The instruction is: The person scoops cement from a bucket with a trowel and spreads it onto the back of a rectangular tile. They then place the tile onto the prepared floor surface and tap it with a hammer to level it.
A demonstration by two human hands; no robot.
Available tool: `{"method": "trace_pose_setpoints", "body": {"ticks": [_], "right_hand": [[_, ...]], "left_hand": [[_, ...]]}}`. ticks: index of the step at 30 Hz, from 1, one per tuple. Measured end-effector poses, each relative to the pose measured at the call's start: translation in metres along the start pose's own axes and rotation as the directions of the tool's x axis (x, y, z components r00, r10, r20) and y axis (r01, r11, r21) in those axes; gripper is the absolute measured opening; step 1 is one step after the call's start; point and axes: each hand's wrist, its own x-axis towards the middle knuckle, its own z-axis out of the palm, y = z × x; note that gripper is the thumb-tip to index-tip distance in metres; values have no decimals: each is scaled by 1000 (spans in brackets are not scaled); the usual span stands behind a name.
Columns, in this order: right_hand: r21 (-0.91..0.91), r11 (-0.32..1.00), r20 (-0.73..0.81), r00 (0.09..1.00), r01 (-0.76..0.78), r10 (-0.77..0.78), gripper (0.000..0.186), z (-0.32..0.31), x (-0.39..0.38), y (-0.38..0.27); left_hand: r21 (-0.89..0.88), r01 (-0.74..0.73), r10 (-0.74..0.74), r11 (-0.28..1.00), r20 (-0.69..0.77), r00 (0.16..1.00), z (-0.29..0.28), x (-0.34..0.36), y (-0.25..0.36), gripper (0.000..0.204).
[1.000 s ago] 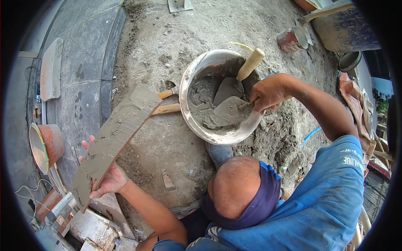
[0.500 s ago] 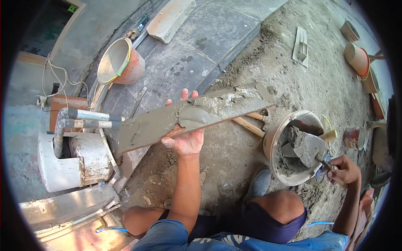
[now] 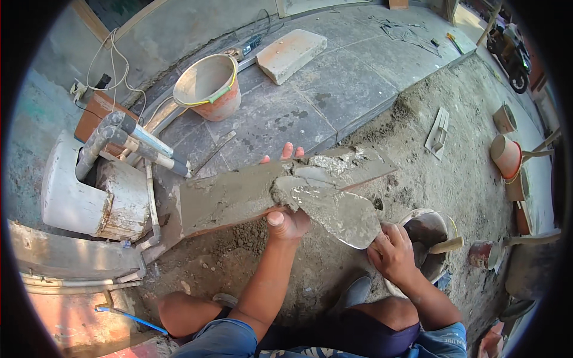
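Observation:
Across my left hand (image 3: 287, 225) lies a long narrow tile (image 3: 230, 192) with a reddish edge, its upper face coated in wet grey mortar. The thumb grips its near edge and fingertips show beyond the far edge. My right hand (image 3: 394, 253) is closed round the handle of a trowel (image 3: 346, 216), the handle mostly hidden by the fingers. The mortar-smeared blade reaches over the tile's near edge, its tip against the mortar near the middle. Below and behind the right hand stands a mortar bucket (image 3: 425, 230), partly covered by the arm, with a wooden handle (image 3: 447, 245) across it.
An orange-red bucket (image 3: 224, 107) and a pale slab (image 3: 292, 55) rest on the dark paved ledge (image 3: 298, 107). A white cylinder with pipes (image 3: 128, 200) stands at left. A plastering float (image 3: 439, 133) lies on the dirt; several buckets line the right side.
My right hand has lifted the trowel out of the mortar bucket and brought it left onto the tile. My left hand still holds the tile. The view has shifted, showing more at the far right.

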Motion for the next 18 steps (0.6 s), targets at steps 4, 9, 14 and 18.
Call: {"method": "trace_pose_setpoints", "body": {"ticks": [4,9,14,18], "right_hand": [[-16,999,167,985,33,-29,47,-32,-14,16],[3,999,1,999,33,-33,56,-26,11,-7],[-215,972,-157,978,100,-135,62,-7,20,-7],[-355,933,-216,965,66,-150,61,-3,21,-4]], "left_hand": [[12,51,-51,999,-46,998,-12,-2,12,111],[-39,43,-46,998,-55,997,-20,-5,13,110],[-52,32,-38,998,-120,992,-12,-5,15,112],[-73,-37,28,997,-122,992,-5,-3,21,110]]}}
